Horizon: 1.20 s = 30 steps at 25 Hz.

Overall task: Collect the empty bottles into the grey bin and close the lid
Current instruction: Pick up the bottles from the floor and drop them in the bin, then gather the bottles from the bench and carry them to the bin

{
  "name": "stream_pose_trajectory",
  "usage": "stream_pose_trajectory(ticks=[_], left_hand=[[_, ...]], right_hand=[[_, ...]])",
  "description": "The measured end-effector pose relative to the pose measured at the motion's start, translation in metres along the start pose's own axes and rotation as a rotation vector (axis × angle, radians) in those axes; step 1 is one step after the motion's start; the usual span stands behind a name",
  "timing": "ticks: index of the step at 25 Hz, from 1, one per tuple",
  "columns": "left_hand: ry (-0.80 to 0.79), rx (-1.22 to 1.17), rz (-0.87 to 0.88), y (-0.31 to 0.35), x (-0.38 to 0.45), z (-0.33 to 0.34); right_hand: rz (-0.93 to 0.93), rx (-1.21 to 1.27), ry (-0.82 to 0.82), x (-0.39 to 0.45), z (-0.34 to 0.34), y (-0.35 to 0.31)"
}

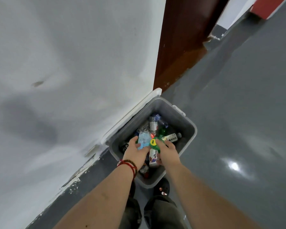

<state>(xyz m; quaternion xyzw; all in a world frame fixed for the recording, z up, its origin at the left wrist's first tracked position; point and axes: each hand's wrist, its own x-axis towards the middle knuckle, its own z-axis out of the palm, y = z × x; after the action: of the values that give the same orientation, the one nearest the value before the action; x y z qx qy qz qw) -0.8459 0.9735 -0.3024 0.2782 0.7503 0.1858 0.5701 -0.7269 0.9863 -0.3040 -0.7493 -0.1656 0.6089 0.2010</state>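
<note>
The grey bin stands open on the floor against the wall, with several empty bottles inside. Its white lid leans back against the wall. My left hand is over the bin, gripping a clear bottle with a light blue label. My right hand is beside it, closed on a green bottle with a yellow label. Both held bottles sit just above the pile. A white-labelled bottle lies at the right inside the bin, and another white bottle lies under my hands.
A white wall runs along the left, its paint chipped near the floor. A dark red door frame stands behind the bin. Glossy grey floor spreads to the right. My feet are right below the bin.
</note>
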Motion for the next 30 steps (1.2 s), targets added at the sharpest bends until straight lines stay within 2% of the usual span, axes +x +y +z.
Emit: stream_pose_trajectory(ticks=[5,8,13,18,22,26,30], left_hand=[[-0.001,0.132,0.031,0.001,-0.016,0.005],[-0.001,0.211,0.126,0.018,-0.025,0.001],[-0.090,0.462,0.336,0.050,-0.045,-0.006],[-0.277,0.669,0.536,0.060,-0.089,-0.010],[-0.343,0.789,0.703,0.068,-0.134,0.028],[-0.610,0.885,0.925,0.026,-0.238,0.101],[-0.972,1.006,1.150,-0.073,-0.389,0.168]], right_hand=[[-0.031,-0.050,-0.001,-0.014,-0.016,-0.005],[-0.113,-0.084,0.028,-0.040,-0.033,-0.012],[-0.287,-0.204,0.264,-0.088,-0.053,-0.012],[-0.273,-0.074,0.409,-0.157,-0.064,0.033],[-0.258,0.081,0.600,-0.206,-0.095,0.075],[-0.241,0.247,0.828,-0.278,-0.137,0.152],[-0.111,0.449,1.123,-0.386,-0.177,0.291]])
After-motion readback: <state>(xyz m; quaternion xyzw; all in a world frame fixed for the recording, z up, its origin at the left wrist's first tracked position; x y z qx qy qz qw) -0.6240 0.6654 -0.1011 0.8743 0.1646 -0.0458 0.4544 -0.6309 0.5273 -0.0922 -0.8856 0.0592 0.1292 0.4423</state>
